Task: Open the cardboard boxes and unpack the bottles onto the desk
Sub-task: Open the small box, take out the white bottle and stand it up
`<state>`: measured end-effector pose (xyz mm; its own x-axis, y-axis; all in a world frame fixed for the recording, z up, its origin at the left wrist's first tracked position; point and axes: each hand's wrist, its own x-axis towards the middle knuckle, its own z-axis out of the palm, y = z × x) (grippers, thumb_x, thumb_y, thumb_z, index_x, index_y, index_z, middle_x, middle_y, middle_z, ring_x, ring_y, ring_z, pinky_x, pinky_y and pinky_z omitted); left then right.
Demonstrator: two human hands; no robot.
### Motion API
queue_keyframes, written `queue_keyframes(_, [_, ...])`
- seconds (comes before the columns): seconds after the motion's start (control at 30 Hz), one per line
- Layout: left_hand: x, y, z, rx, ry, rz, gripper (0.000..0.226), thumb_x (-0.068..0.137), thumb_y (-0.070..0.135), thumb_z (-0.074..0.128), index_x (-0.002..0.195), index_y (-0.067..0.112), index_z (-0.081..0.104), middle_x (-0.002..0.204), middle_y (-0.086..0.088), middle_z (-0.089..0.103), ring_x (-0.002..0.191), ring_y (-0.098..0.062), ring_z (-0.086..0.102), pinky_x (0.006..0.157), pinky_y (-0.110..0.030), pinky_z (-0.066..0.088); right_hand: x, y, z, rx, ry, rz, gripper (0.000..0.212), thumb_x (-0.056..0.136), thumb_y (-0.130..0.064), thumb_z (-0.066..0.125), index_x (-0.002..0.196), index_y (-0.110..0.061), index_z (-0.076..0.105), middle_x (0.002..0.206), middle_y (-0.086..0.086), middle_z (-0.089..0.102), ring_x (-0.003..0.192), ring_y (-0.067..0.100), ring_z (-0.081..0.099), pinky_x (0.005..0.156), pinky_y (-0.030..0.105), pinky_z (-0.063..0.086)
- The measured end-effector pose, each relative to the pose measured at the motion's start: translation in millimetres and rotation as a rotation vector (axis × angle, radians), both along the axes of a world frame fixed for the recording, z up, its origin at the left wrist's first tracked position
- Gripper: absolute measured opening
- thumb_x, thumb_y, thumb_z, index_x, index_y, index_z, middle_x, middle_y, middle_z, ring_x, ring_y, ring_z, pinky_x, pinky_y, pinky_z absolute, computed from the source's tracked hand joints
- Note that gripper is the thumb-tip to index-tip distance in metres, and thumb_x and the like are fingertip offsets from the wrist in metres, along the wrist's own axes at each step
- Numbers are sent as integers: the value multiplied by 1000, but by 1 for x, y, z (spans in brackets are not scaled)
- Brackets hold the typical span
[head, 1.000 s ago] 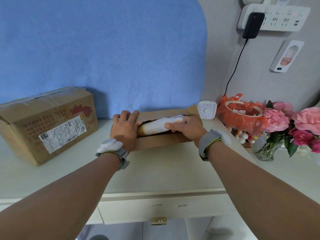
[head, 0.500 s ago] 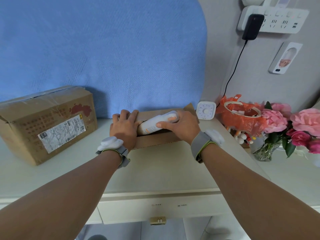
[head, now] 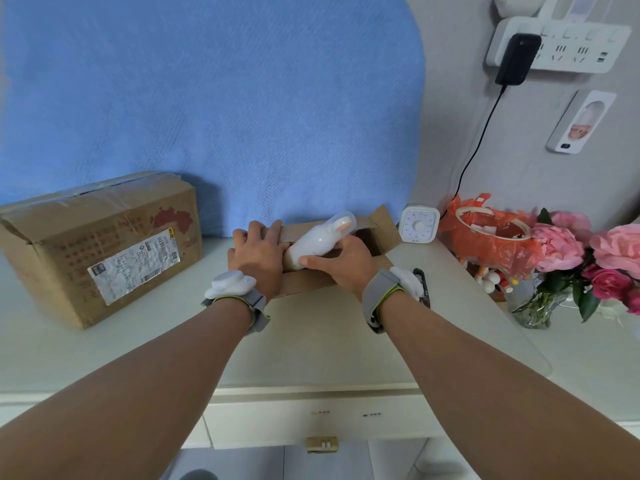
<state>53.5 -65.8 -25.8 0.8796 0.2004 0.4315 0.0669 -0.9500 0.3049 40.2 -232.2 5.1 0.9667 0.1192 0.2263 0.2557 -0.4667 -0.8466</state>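
1. We take the small open box [head: 332,268] as our landmark; it lies on the desk [head: 311,341], directly in front of us and against the blue cloth [head: 207,98]. No bottle stands on the desk yet in what we can see, so we judge the unpacking is only at its first bottle.
2. At the near left end of this box our left hand [head: 258,259] lies flat, fingers together and bent over the box edge. It presses the box down and holds nothing.
3. Over the near right part of the box our right hand [head: 341,266] is wrapped around the lower body of the white bottle [head: 322,239]. The thumb lies along the near side; the other fingers are hidden behind the bottle.
4. The bottle is tilted, its capped end raised above the far rim of the box and its base low inside. We judge it is partly out.
5. Far to the left of this box stands the big box [head: 100,244], its top taped and shut; it must be opened afterwards.
6. Just to the right of the small box stands a white timer [head: 418,225], and further right an orange bag [head: 491,237] and pink flowers [head: 581,251].
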Motion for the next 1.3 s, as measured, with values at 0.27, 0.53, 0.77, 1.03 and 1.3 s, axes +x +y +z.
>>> queue_keyframes(0.27, [-5,2,18,33,154,34,42,99,41,38,140,34,37,129,-4,43,115,-31,40,90,-41,37,-8,-15,27,348,-29,2,42,81,-23,75,119,-21,55,107,-3,68,94,5,65,86,33,57])
queue_keyframes(0.53, [-20,9,48,185,370,77,29,102,29,42,128,22,52,126,-8,56,122,-25,47,94,-34,35,-8,-27,54,455,-68,-20,33,86,-41,66,108,-19,57,106,13,67,97,25,69,89,49,56])
queue_keyframes(0.77, [-24,39,71,77,494,-56,46,92,27,63,135,13,56,133,-9,58,123,-26,55,97,-29,41,-10,-37,54,511,-29,-17,36,84,-46,67,109,-22,56,99,5,69,85,15,72,75,37,60])
queue_keyframes(1.03, [-31,17,99,-355,170,-335,35,93,37,61,120,17,69,121,1,67,112,-16,60,94,-27,44,-22,-31,65,571,8,68,40,85,-40,69,113,-14,60,99,7,69,95,22,71,84,43,59])
queue_keyframes(1.3, [-56,-27,122,-1157,392,-848,62,88,58,52,120,7,65,114,-12,72,104,-27,71,91,-37,56,-42,-29,96,526,-95,91,38,82,-44,71,108,-17,65,96,4,70,87,7,70,74,27,55])
